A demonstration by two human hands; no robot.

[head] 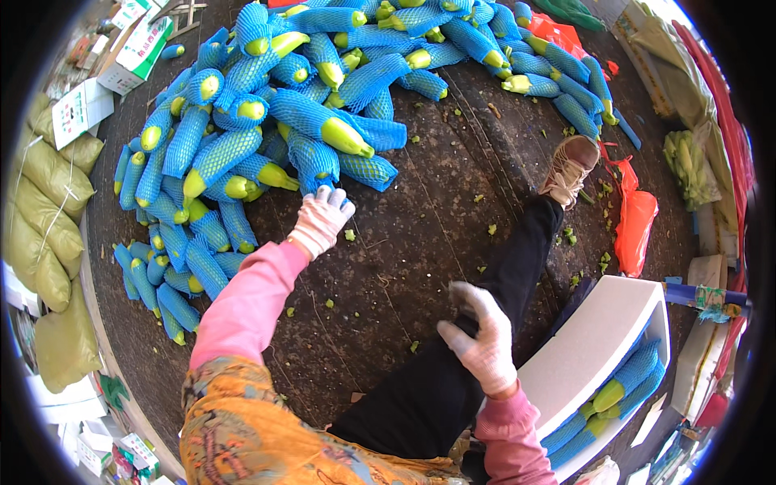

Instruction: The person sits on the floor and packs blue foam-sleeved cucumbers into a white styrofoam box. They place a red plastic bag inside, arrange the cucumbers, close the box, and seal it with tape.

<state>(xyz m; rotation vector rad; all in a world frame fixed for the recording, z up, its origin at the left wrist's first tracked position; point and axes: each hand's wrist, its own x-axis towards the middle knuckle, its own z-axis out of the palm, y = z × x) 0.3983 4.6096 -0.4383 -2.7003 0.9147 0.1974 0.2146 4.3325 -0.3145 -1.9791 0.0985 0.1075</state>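
Observation:
My left hand (322,219), in a pale work glove, reaches to the near edge of a large heap of light green zucchini in blue foam net sleeves. Its fingers touch the end of one sleeved zucchini (312,159); how firmly they close on it cannot be told. My right hand (482,339), gloved too, hangs over my thigh with thumb and fingers apart and nothing between them. To its right stands a white foam box (591,327) holding several sleeved zucchini (630,373).
Leaf scraps dot the dark floor (388,267). Red plastic bags (636,224) lie beyond my shoe (571,167). Stuffed yellow-green sacks (45,206) and printed cartons (136,54) line the left side. At the right are bagged green vegetables (691,167).

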